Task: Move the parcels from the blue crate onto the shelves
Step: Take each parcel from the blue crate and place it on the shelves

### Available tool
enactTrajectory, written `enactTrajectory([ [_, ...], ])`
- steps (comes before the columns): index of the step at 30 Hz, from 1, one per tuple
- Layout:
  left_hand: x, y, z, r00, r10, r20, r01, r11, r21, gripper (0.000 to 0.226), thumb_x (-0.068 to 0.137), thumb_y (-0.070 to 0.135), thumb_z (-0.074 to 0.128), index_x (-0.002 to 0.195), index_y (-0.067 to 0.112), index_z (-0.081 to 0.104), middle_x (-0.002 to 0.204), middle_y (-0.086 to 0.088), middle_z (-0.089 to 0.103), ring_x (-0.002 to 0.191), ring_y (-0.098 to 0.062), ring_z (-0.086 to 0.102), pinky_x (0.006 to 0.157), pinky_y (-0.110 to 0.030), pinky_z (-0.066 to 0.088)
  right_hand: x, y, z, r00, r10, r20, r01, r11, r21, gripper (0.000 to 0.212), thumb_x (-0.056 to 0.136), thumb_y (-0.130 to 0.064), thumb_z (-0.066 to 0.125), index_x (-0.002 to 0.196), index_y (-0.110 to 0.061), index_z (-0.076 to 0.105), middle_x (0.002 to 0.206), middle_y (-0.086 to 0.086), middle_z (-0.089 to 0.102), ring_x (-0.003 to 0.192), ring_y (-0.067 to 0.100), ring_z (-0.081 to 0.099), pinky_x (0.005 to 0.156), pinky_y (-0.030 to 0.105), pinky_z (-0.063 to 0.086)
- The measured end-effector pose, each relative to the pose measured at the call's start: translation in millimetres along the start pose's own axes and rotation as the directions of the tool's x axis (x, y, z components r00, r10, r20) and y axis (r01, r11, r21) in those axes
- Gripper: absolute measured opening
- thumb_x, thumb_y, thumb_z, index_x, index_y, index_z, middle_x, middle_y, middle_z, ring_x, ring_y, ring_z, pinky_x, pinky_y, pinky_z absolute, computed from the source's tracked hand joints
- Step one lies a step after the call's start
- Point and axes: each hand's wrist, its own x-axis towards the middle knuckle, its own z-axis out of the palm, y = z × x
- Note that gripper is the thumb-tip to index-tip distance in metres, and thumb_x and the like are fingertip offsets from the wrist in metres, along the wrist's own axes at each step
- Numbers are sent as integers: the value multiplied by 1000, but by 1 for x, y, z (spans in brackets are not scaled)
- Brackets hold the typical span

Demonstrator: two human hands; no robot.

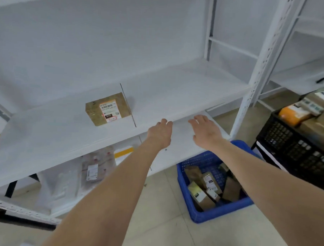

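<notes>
Progress early: one labelled brown box [107,109] on the shelf [177,97], far left; several parcels [200,196] remaining in the blue crate [222,213] on the floor [153,215], near right; left hand [161,132] and right hand [205,130] above the shelf edge, each grip loose and empty.

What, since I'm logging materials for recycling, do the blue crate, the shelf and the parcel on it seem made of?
Blue crate: moulded plastic, judging by its perforated walls and uniform glossy colour.
Shelf: probably painted sheet metal, with a matt white finish and slotted uprights beside it.
Parcel: brown cardboard, possibly taped over since it shines a little, with a white printed label.
</notes>
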Motion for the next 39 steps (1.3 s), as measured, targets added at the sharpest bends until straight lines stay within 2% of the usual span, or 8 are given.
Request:
enactTrajectory([
  [3, 17, 48, 7, 999, 34, 33, -35, 999, 26, 57, 93, 12, 48, 144, 9, 25, 144, -11, 29, 125, -27, 41, 83, -39, 46, -16, 52, 11, 999, 31, 23, -31, 1000, 1, 61, 94, -17, 49, 149, -16, 22, 155, 10, 18, 144, 26, 15, 114, 36, 22],
  [10, 69, 176, 26, 996, 11, 89, -10, 1000, -11, 56, 92, 9, 48, 144, 10, 27, 145, -10, 30, 127, -27, 40, 90, -41, 45, -33, 189, 38, 997, 10, 72, -7, 999, -36, 60, 94, -22, 50, 147, -16, 24, 153, 10, 21, 141, 27, 20, 112, 35, 24],
  [16, 100, 255, 55, 988, 13, 151, -13, 1000, -3, 59, 88, 27, 57, 140, 12, 33, 140, -9, 36, 119, -26, 47, 84, -37, 45, -33, 281, 73, 986, 28, 162, -12, 995, -97, 50, 92, -22, 52, 139, -15, 35, 144, 10, 30, 135, 28, 27, 109, 37, 28],
  [20, 128, 277, 80, 981, 7, 196, -10, 1000, 15, 64, 87, 38, 58, 140, 13, 32, 141, -8, 36, 119, -26, 47, 87, -36, 43, -20, 317, 100, 975, 57, 216, -33, 993, -115, 49, 91, -21, 52, 137, -14, 37, 141, 12, 34, 134, 29, 28, 110, 38, 30],
  [29, 216, 296, 150, 951, -25, 307, 47, 997, -65, 59, 92, 35, 55, 139, 11, 31, 137, -10, 37, 118, -27, 47, 83, -36, 44, 55, 362, 175, 940, 38, 338, -14, 997, -73, 55, 95, -20, 49, 146, -14, 28, 153, 13, 21, 143, 31, 17, 114, 40, 22],
  [34, 254, 295, 222, 899, -122, 421, 218, 958, -188, 62, 92, 28, 53, 145, 12, 26, 144, -9, 31, 125, -28, 43, 86, -40, 47, 99, 363, 249, 907, -32, 419, 38, 999, -6, 60, 96, -24, 50, 149, -15, 21, 155, 13, 19, 145, 31, 14, 115, 40, 21],
  [39, 280, 282, 309, 845, -206, 493, 373, 888, -269, 54, 94, 31, 50, 140, 13, 30, 141, -9, 34, 122, -28, 46, 83, -40, 48, 134, 351, 342, 878, -105, 468, 74, 994, 85, 65, 94, -24, 55, 148, -17, 20, 154, 11, 21, 144, 29, 17, 114, 39, 24],
])
